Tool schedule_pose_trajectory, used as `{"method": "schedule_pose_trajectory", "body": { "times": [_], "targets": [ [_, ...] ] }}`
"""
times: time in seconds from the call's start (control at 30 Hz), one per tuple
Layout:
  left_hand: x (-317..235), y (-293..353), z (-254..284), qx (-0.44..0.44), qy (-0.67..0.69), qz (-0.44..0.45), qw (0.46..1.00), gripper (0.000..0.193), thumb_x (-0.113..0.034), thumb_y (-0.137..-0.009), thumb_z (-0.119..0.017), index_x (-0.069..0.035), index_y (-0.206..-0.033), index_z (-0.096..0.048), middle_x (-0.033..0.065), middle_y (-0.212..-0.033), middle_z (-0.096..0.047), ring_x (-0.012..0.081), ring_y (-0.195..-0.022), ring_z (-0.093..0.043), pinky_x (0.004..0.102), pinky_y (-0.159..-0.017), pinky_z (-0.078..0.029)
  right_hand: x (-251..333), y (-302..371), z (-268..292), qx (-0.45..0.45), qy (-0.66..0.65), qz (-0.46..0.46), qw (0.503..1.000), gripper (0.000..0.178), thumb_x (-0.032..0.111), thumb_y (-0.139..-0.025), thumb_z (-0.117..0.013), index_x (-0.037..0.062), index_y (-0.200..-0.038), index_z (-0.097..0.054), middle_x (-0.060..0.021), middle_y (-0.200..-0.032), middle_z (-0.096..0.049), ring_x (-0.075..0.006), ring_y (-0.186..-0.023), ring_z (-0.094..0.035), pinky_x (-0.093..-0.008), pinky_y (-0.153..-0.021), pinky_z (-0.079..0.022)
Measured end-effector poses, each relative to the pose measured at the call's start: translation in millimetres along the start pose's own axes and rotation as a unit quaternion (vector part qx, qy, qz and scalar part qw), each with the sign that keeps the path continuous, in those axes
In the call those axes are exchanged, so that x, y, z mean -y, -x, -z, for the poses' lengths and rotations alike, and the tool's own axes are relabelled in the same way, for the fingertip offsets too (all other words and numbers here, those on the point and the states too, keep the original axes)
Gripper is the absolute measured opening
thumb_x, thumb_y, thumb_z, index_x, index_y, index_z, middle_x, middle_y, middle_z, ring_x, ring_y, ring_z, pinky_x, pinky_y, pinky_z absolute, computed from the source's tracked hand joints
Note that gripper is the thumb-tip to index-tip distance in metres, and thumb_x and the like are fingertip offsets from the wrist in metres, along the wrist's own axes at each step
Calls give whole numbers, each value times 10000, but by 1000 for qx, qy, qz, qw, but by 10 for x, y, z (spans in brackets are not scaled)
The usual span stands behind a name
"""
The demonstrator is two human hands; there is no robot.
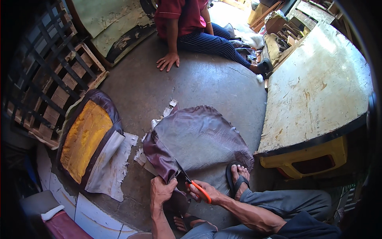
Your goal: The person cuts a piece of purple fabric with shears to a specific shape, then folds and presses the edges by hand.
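A large piece of dark maroon leather-like upholstery is spread over the floor before me, its underside greyish and its edge curled over. My left hand is closed on the near left edge of this material, bunching it. Orange-handled scissors are in my right hand, their dark blades against the material just right of my left hand. How far apart the blades are is hard to make out. Part of the material hangs down between my forearms toward my foot.
Left lies a maroon cushion with yellow foam showing and a pale torn flap. A slatted wooden frame with black straps leans beyond it. At right stands a worn white board table above a yellow stool. Another person sits ahead.
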State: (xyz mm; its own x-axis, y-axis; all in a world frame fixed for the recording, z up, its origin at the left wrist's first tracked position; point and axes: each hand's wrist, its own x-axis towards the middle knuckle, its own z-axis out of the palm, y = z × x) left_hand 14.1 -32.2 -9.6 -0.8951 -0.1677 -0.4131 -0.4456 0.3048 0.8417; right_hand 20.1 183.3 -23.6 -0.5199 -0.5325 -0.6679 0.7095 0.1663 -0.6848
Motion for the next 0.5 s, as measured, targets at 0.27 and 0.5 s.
{"method": "schedule_pose_trajectory", "body": {
  "times": [0.27,0.5],
  "targets": [
    [27,-1,13,-4,-1,-11,1000,313,-251,-758,-714,49,-806,-638,211,-664,-623,265,-586,-642,391,-603,-495,-20,-69,-14,-6,-7,7,1000,435,511,-989,-554,93,-1110,-553,45,-757,-497,-66,-656,-477,-240,-580,-404],
    [-16,1,81,42,-53,44,997,320,-253,-765,-717,44,-872,-661,200,-712,-653,239,-649,-659,383,-655,-513,121,-32,-56,-33,49,1,998,391,452,-1022,-521,74,-1117,-556,30,-760,-515,-64,-669,-494,-240,-587,-402]
  ]
}}
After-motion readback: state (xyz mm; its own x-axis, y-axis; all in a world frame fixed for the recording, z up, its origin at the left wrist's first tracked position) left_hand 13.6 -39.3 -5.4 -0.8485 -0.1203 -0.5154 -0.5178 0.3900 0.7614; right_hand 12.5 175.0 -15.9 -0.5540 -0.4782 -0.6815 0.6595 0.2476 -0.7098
